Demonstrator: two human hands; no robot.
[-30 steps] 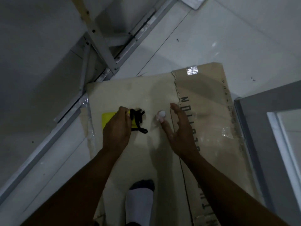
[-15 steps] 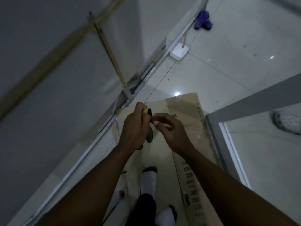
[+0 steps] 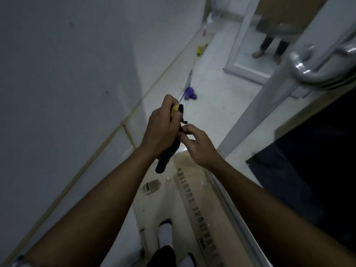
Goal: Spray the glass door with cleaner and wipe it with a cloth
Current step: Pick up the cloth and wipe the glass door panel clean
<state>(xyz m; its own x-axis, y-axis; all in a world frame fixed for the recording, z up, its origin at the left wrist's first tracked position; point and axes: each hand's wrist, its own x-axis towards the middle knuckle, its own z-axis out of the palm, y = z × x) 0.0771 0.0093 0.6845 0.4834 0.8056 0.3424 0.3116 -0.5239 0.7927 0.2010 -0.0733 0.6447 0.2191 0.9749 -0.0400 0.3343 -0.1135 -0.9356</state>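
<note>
Evidently the spraying has not begun: this is the getting-ready step, with the cleaner being handled above the far end of the cardboard sheet (image 3: 194, 199) on the floor. The left hand (image 3: 159, 128) has its fingers clenched round a black-and-yellow sprayer (image 3: 163, 160), whose black body hangs below the fist while a yellow-and-black tip shows above the knuckles. The right hand (image 3: 198, 145), just beside it, pinches a small black part at the sprayer's top between thumb and forefinger; I judge it is setting the nozzle or trigger, though the dim light hides exactly what that part is.

The glass door (image 3: 269, 101) stands to the right of the cardboard, its pale frame running away from it and its metal handle (image 3: 317, 72) high on that side. Next, I judge, the right hand must let go, the sprayer must turn towards the glass to the cardboard's right, and a cloth must be found.

By count: two hands, one sprayer, one door handle, one cardboard sheet. Beyond the cardboard lie one purple object (image 3: 189, 93) and, further off, one yellow object (image 3: 200, 49). One socked foot (image 3: 165, 234) stands on the cardboard's near end. Of cloths I can make out none for certain.
</note>
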